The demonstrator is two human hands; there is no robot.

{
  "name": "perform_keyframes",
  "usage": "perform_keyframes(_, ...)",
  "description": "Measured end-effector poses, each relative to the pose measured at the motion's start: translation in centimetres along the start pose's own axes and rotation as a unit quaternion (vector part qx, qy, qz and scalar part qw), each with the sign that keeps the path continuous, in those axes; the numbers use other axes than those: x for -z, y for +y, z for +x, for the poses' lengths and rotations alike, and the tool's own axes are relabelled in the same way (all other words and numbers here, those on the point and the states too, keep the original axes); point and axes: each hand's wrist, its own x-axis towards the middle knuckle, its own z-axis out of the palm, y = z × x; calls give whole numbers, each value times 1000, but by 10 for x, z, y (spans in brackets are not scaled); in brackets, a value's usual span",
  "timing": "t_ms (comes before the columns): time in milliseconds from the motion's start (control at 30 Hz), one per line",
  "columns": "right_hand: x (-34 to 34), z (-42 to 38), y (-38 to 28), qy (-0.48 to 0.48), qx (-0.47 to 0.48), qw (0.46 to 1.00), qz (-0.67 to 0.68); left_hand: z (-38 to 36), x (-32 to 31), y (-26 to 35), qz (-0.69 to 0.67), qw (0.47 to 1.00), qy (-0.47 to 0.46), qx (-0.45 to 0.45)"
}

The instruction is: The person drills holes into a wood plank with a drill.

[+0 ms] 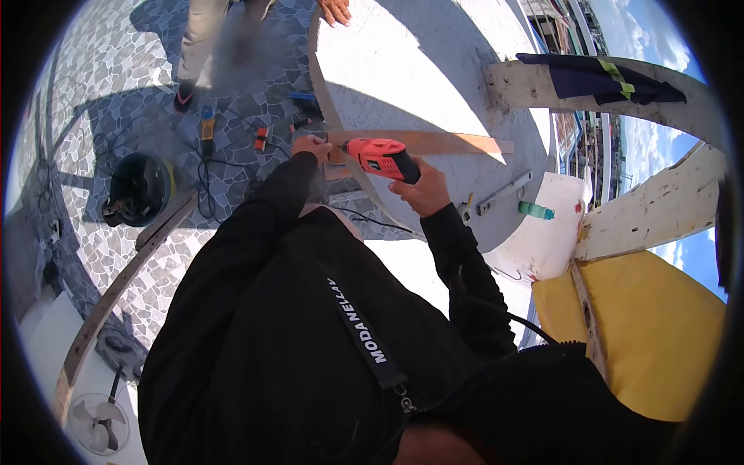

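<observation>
My right hand [424,190] is wrapped around the handle of a red and black power drill [378,157]. The drill's nose points left, toward the near end of a long wooden board [442,142]. At that end, my left hand [311,147] is closed, its fingertips pinching the board's edge close to the drill's tip. Anything small between those fingers is too little to make out. The board lies across a round grey-white tabletop [395,89], its left end reaching the rim.
A spirit level [505,192] and a teal bottle [536,210] lie right of the drill. Another person's hand [335,11] rests on the far rim. On the stone-patterned floor are a black bucket [139,190], a blue-yellow tool [207,132], an orange socket block [262,138] and loose cords.
</observation>
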Motion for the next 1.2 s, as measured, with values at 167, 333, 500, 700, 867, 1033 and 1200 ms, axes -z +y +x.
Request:
perform_keyframes(167,3,2,-14,23,81,996,-43,0,0,-2,-2,1000,-9,2)
perform_keyframes(333,8,20,-11,-12,42,998,-38,13,-8,-11,34,999,11,12)
perform_keyframes(500,23,29,-23,-52,-90,995,11,15,-10,-17,-12,999,-7,38)
perform_keyframes(700,26,13,-19,-37,-155,985,65,11,-6,-11,15,1000,0,24)
perform_keyframes(867,11,-1,-3,7,-76,996,44,11,-3,-8,2,1000,-18,14)
perform_keyframes(1033,5,-5,-24,31,50,995,-82,6,0,-3,1,1000,-15,16)
perform_keyframes(1200,13,7,-49,-37,20,990,-134,5,-2,-3,-2,1000,-1,13)
